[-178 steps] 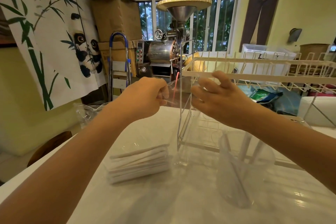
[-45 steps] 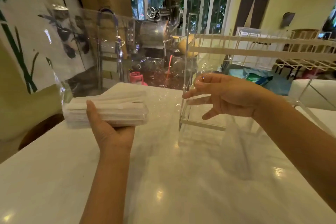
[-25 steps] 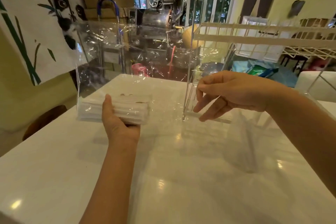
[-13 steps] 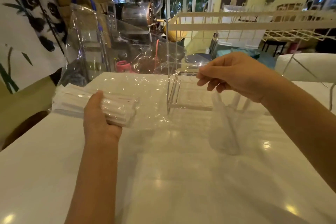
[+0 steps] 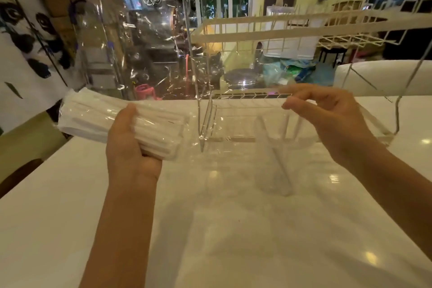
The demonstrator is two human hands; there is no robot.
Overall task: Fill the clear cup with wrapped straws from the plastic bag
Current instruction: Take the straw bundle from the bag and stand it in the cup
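A bundle of white wrapped straws (image 5: 93, 121) lies inside a clear plastic bag (image 5: 149, 58), which stretches across in front of me. My left hand (image 5: 127, 145) grips the bundle through the bag, a little above the table's left side. My right hand (image 5: 327, 117) pinches the bag's open edge at the right, holding the film taut. The clear cup (image 5: 273, 159) stands on the white table (image 5: 210, 229) just below my right hand, with a few wrapped straws leaning in it.
A clear acrylic stand (image 5: 198, 91) rises behind the cup. A white wire rack (image 5: 292, 30) spans the back right above the table. A metal machine (image 5: 161, 18) and a panda wall hanging (image 5: 25, 37) stand beyond the table's far edge.
Over the last second both hands stayed on the bag; my left hand tilted the straw bundle and my right hand shifted right along the bag's edge, over the cup.
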